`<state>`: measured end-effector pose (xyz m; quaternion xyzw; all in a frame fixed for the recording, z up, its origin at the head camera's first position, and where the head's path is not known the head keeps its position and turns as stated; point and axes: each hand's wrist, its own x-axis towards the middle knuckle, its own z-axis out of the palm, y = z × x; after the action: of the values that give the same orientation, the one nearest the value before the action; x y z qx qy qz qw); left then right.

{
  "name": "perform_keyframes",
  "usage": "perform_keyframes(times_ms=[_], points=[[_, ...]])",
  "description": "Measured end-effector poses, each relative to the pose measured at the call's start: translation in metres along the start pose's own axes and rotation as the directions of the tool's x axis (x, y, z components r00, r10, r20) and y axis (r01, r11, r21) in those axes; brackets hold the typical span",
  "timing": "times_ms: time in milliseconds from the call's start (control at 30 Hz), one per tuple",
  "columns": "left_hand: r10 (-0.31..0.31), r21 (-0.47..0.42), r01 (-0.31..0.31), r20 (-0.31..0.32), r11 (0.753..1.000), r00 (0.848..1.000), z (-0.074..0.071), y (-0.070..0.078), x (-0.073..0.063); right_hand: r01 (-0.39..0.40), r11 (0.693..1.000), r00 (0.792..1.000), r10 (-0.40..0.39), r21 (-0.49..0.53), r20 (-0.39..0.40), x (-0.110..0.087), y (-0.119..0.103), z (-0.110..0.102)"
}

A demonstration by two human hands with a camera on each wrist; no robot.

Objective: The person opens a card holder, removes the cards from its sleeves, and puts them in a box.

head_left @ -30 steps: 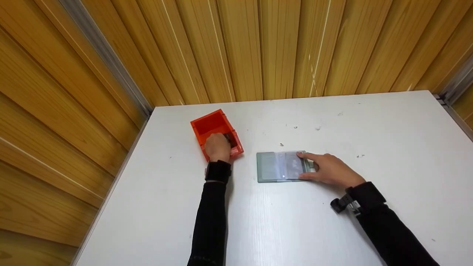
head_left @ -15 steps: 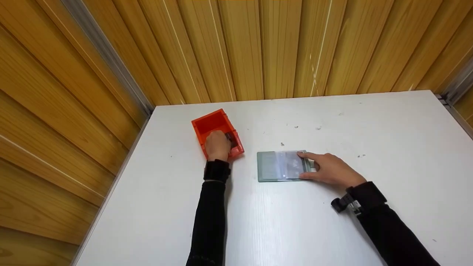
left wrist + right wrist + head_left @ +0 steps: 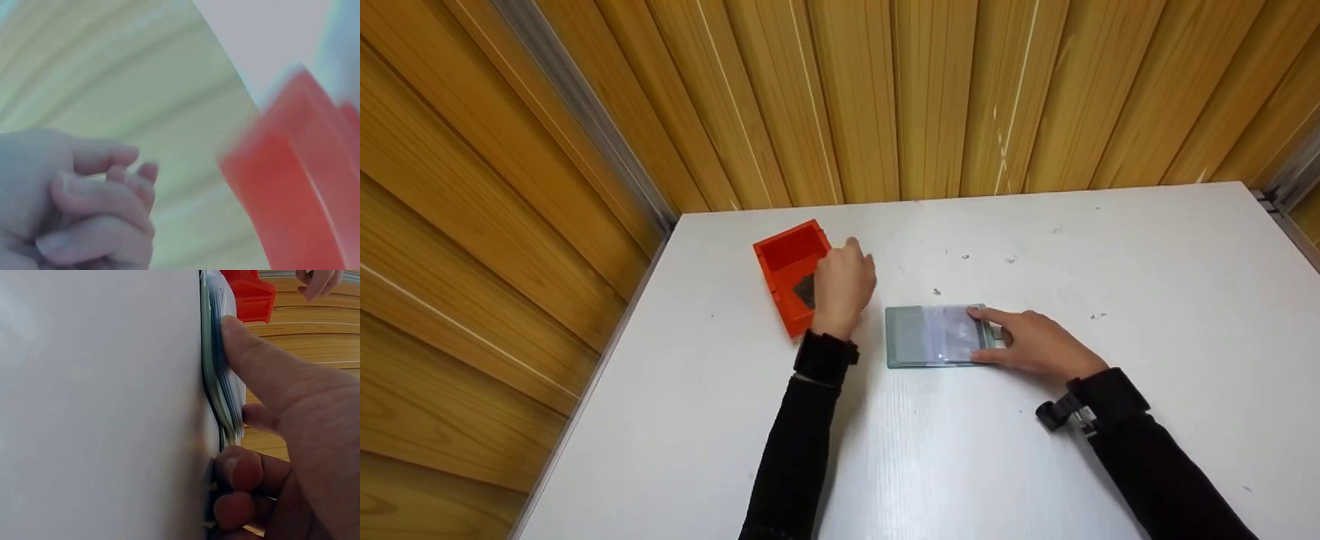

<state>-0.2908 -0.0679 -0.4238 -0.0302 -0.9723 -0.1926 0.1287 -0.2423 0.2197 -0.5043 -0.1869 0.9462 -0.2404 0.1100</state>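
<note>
A flat pale-green card holder (image 3: 906, 337) with clear plastic sleeves lies open on the white table. My right hand (image 3: 1035, 343) pinches its right end; in the right wrist view the thumb (image 3: 253, 354) presses on the layered sleeves (image 3: 225, 377) and the other fingers are at the edge. My left hand (image 3: 844, 286) is above the right side of a red plastic box (image 3: 780, 259). A dark flat piece (image 3: 804, 291) lies in that box, partly hidden by the left hand. In the left wrist view the left fingers (image 3: 107, 197) are curled, and no held thing shows between them.
The white table (image 3: 997, 465) has a few small scuff marks. Wood-patterned panels (image 3: 930, 97) rise behind its far edge and along the left side. A metal corner post (image 3: 585, 112) stands between them.
My left hand has come up out of the red box and shifted to the right, uncovering the dark piece. The right hand stays on the card holder.
</note>
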Motion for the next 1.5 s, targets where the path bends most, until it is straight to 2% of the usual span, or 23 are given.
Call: perform_keyframes(times_ms=[67,133,233,300,333,400,533,800,867,967,1067,1133,1300,1500], points=[[0.095,-0.021,-0.093,0.086,0.995,0.992,0.007,0.011,-0.007,-0.002,1.000,1.000,0.002,0.001,0.002,0.000,0.000,0.001],[0.178,-0.026,-0.177,0.207,0.984,0.962,0.015,0.021,-0.014,-0.003,1.000,1.000,0.003,0.001,0.004,0.000,0.000,0.002],[0.248,0.004,-0.272,0.397,0.962,0.884,0.026,0.033,-0.022,-0.002,1.000,1.000,0.002,-0.001,0.001,0.000,0.001,0.002],[0.271,0.047,-0.334,0.483,0.942,0.833,0.033,0.038,-0.025,0.003,1.000,1.000,-0.003,-0.004,-0.003,0.000,0.000,0.001],[0.273,0.066,-0.356,0.514,0.932,0.813,0.036,0.040,-0.027,0.005,1.000,1.000,-0.005,-0.005,-0.006,0.000,0.000,0.001],[0.276,0.094,-0.386,0.549,0.918,0.789,0.042,0.041,-0.028,0.016,1.000,1.000,-0.016,-0.009,-0.011,0.000,0.000,0.000],[0.274,0.090,-0.396,0.586,0.914,0.763,0.048,0.041,-0.029,0.038,0.999,0.999,-0.038,-0.017,-0.021,-0.001,0.001,-0.001],[0.248,0.051,-0.357,0.629,0.933,0.737,0.049,0.041,-0.027,0.105,0.994,0.991,-0.106,-0.015,-0.081,-0.001,-0.003,0.001],[0.232,0.044,-0.335,0.637,0.941,0.735,0.048,0.041,-0.027,0.137,0.991,0.985,-0.136,0.004,-0.106,0.001,-0.004,0.002],[0.184,0.034,-0.269,0.646,0.962,0.741,0.047,0.041,-0.028,0.175,0.983,0.981,-0.170,0.051,-0.092,0.001,-0.008,0.003],[0.131,0.018,-0.188,0.650,0.982,0.749,0.046,0.041,-0.028,0.182,0.978,0.983,-0.180,0.100,-0.026,0.000,-0.010,0.004],[0.117,0.013,-0.164,0.649,0.986,0.752,0.045,0.041,-0.028,0.173,0.977,0.984,-0.176,0.121,0.016,-0.001,-0.012,0.004],[0.123,0.023,-0.179,0.642,0.984,0.757,0.042,0.039,-0.024,0.160,0.980,0.985,-0.166,0.118,0.042,-0.001,-0.013,0.007],[0.134,0.041,-0.200,0.612,0.979,0.780,0.038,0.029,-0.021,0.127,0.989,0.992,-0.127,0.079,-0.016,0.004,-0.004,0.009]])
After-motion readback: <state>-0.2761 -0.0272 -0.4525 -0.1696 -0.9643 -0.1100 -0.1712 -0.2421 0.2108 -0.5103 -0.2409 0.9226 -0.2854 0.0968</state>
